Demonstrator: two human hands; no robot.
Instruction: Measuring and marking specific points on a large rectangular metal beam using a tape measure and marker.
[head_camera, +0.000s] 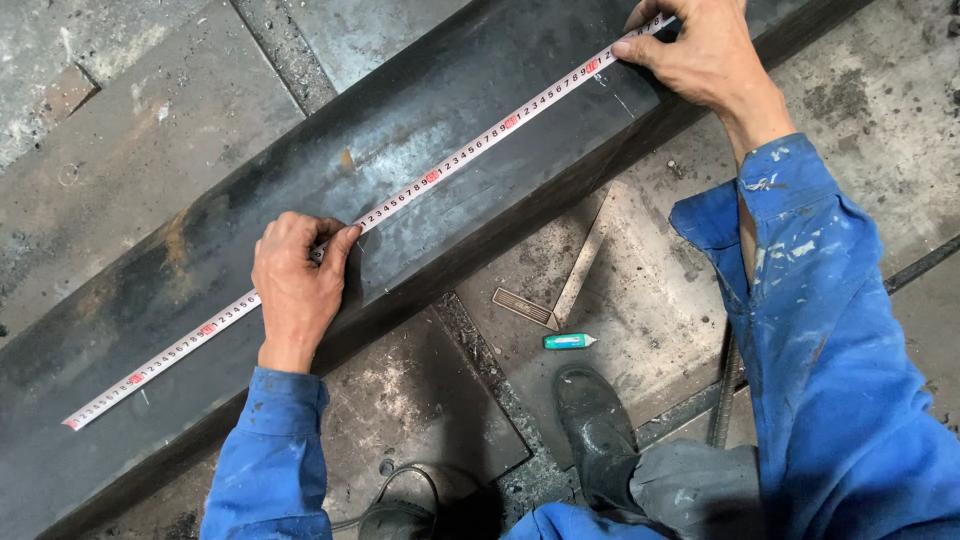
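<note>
Steel beam under white tape measure
Left hand pinches tape mid-beam; right hand presses it flat near far edge.

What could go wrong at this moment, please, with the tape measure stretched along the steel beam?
The tape measure is pinned only by the left hand and right hand; if either slips, it may skew across the steel beam. The green marker lies beside the boot and could be stepped on.

Green marker, perhaps, beside square on floor.
</note>
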